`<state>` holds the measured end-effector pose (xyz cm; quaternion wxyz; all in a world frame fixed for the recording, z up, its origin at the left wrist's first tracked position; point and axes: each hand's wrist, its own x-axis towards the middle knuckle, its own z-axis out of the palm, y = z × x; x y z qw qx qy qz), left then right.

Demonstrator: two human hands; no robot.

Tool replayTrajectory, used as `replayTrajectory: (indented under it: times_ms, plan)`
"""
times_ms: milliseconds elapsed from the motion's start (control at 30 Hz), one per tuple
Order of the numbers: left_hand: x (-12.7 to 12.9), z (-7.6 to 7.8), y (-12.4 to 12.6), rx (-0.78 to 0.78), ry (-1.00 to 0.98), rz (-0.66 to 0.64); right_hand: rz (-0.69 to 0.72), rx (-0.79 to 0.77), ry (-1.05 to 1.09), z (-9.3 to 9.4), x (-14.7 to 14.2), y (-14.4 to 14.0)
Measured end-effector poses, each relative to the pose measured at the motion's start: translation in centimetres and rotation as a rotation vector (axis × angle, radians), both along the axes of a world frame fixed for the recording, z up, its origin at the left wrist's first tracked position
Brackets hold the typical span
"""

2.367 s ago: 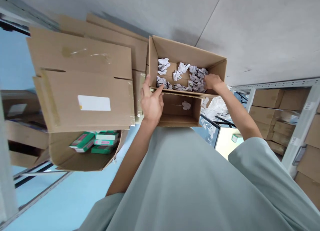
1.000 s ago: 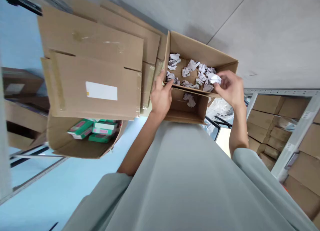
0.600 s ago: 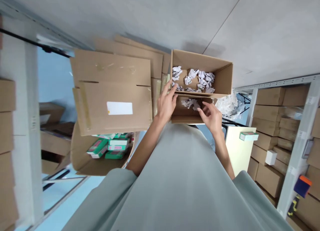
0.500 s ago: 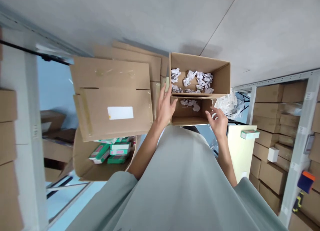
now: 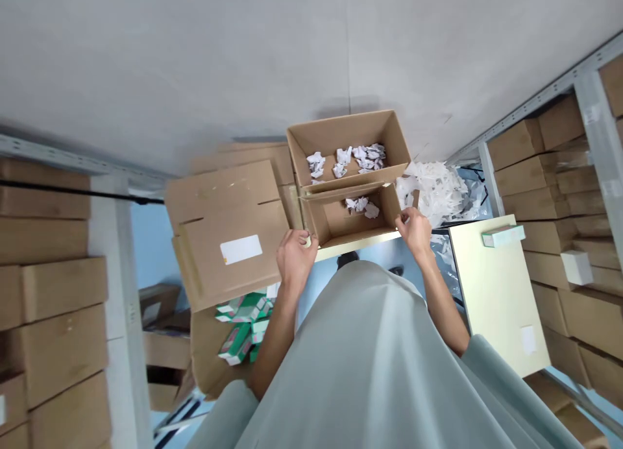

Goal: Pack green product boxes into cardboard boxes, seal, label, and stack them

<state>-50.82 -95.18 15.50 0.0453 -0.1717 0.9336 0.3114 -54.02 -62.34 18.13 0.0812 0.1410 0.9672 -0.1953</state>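
Observation:
An open cardboard box [image 5: 353, 233] sits nearest my body, with a few balls of crumpled white paper on its floor. My left hand [image 5: 296, 259] is closed at this box's near left corner, thumb and fingertips pinched there. At the near right corner my right hand [image 5: 415, 233] pinches the wall between thumb and fingers. Right behind, and touching it, stands a larger open cardboard box [image 5: 341, 134] holding several more wads of crumpled paper.
Flattened cardboard [image 5: 228, 215] leans on the left, above a carton of green-and-white small boxes [image 5: 238, 342]. White packing scraps [image 5: 435, 189] are heaped at right. A pale yellow tabletop [image 5: 496, 293] carries a small green-and-white box [image 5: 503, 235]. Shelves of cartons [image 5: 63, 326] flank both sides.
Both hands have come to the near box's front corners, and their fingers have closed there. The near box is now tilted with the larger one in view, as the camera has turned.

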Motion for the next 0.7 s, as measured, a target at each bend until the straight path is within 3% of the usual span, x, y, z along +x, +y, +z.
replayTrajectory:
  times_ms: [100, 200, 333, 500, 700]
  plan:
    - [0.6, 0.4, 3.2, -0.009, 0.078, -0.057, -0.050, -0.068, 0.102, 1.1, 4.7, 4.6]
    - [1.2, 0.6, 9.2, 0.004, 0.121, -0.190, -0.167, -0.108, 0.185, 2.2, 11.0, 10.3]
    - [2.3, 0.5, 20.8, 0.018, 0.093, -0.409, -0.396, -0.143, 0.264, 3.3, 20.0, 18.0]
    - [4.8, 1.4, 36.3, 0.052, 0.072, -0.769, -0.762, -0.103, 0.292, 3.0, 31.0, 26.3]
    - [7.8, 2.7, 51.2, 0.114, 0.098, -1.198, -1.168, -0.061, 0.306, 2.2, 41.8, 31.4]
